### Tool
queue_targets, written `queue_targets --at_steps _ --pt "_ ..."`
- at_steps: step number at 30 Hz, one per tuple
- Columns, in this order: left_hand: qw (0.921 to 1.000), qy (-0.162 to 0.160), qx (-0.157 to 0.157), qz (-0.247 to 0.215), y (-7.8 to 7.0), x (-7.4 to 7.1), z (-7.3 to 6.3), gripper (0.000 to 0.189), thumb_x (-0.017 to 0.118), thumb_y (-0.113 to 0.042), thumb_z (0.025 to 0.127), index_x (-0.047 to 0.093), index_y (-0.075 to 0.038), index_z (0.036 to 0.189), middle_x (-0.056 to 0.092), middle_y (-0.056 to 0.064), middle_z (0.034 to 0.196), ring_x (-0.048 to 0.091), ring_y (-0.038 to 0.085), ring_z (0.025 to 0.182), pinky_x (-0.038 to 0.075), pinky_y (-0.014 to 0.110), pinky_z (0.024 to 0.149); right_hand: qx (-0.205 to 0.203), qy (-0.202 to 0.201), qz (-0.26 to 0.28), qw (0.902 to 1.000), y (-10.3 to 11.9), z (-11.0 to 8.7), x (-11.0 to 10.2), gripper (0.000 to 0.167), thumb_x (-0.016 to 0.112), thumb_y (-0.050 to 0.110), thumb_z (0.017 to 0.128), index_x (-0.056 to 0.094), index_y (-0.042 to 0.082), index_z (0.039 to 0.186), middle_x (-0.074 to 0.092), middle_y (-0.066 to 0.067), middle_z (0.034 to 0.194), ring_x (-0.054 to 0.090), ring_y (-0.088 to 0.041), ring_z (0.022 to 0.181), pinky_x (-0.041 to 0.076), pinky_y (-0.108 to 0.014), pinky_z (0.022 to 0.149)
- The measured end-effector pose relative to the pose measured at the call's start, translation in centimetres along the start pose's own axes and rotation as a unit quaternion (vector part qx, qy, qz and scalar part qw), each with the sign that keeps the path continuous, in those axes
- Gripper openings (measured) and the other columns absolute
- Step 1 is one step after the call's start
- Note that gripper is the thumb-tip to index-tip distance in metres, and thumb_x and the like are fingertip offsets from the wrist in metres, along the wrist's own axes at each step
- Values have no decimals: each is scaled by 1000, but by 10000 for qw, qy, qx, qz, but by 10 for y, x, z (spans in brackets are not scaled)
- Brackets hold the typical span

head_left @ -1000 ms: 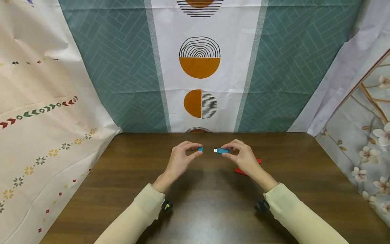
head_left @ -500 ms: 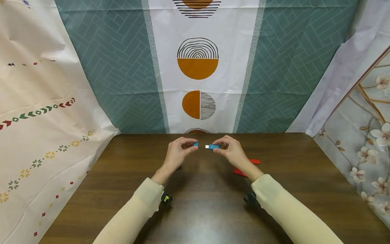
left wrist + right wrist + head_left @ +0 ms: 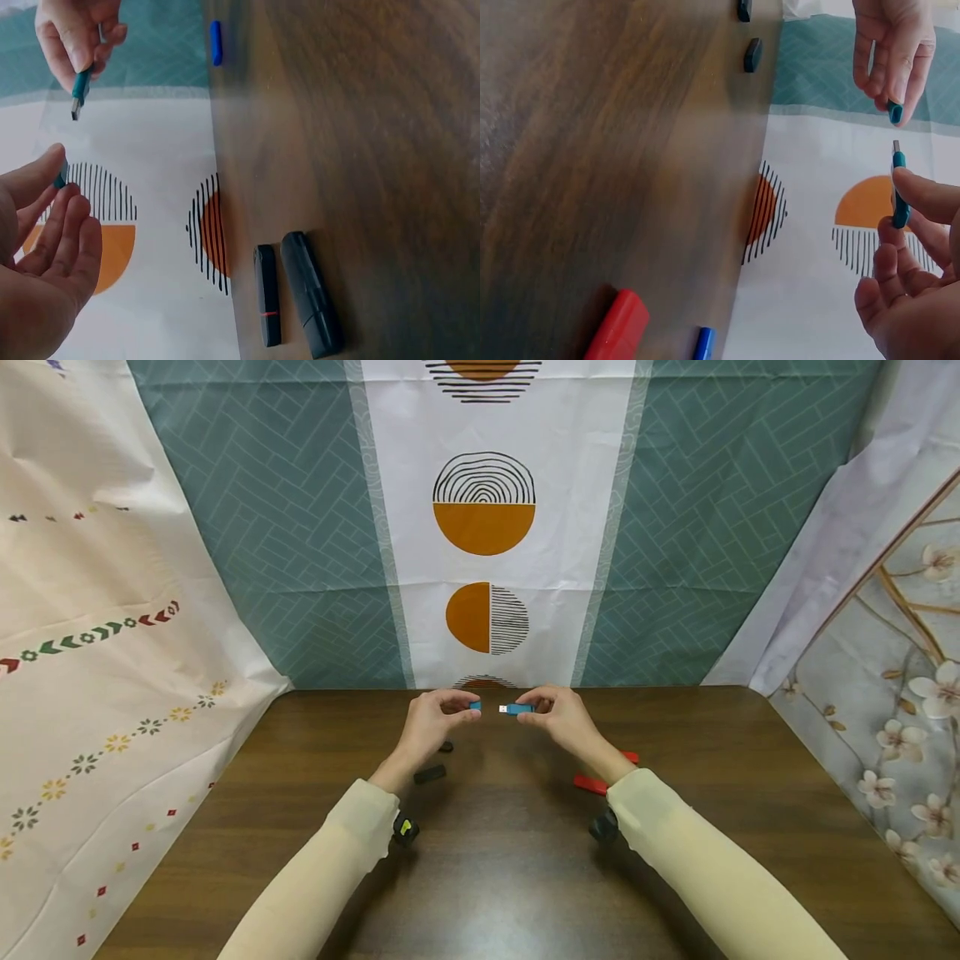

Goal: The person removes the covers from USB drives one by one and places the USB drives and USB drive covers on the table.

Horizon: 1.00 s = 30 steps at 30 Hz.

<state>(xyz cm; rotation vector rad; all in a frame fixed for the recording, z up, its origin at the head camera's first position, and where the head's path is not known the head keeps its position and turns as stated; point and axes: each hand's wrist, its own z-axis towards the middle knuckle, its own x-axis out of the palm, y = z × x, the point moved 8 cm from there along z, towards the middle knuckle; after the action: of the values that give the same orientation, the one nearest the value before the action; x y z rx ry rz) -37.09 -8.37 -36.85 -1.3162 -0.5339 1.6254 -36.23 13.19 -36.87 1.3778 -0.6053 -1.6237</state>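
My left hand [image 3: 429,727] pinches a small blue cap [image 3: 476,705] between thumb and fingers, above the far part of the table. Facing it, my right hand [image 3: 564,720] holds a blue USB flash drive [image 3: 519,709] by its body. The bare metal plug [image 3: 896,147] points at the cap's open end, and a short gap separates them. In the left wrist view most of the cap [image 3: 61,177] is hidden by the thumb and fingers. The drive [image 3: 81,84] shows there with its plug angled down toward the cap.
On the brown table [image 3: 495,877], a black stick [image 3: 430,774] and a smaller dark piece [image 3: 446,747] lie by my left forearm. Red pieces [image 3: 591,785] lie under my right forearm. A blue stick [image 3: 216,43] lies near the far edge. A patterned cloth [image 3: 487,635] hangs behind.
Both hands have shifted slightly left and farther away, and the gap between plug and cap has narrowed. The dark pieces near the left forearm have come into sight.
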Motion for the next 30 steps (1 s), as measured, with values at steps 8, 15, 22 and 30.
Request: queue_targets --at_steps 8,15,22,30 --pt "9998 68 -112 116 8 -2 9 24 84 -18 90 80 -9 112 77 4 97 72 21 90 59 36 79 83 85 -110 9999 -12 9 3 18 82 9 90 79 3 107 65 -9 94 55 -23 82 48 -33 71" --pt "9993 191 -152 268 13 0 17 25 83 -18 91 80 -7 113 79 5 98 73 22 90 59 35 77 136 178 -138 9997 -17 17 7 18 81 6 90 79 1 107 68 -10 89 57 -21 79 49 -30 68" --pt "9976 262 -255 582 19 1 25 24 83 -19 91 80 -8 113 79 6 100 74 24 93 59 38 81 243 225 -107 9994 -22 25 8 17 81 4 90 79 0 106 70 -19 91 61 -30 83 49 -30 69" --pt "9968 381 -430 557 32 4 32 23 83 -18 91 81 -9 112 78 8 100 72 25 94 58 40 85 380 363 -103 9986 -34 34 14 17 80 5 92 78 -2 107 69 -25 100 61 -40 94 50 -32 73"
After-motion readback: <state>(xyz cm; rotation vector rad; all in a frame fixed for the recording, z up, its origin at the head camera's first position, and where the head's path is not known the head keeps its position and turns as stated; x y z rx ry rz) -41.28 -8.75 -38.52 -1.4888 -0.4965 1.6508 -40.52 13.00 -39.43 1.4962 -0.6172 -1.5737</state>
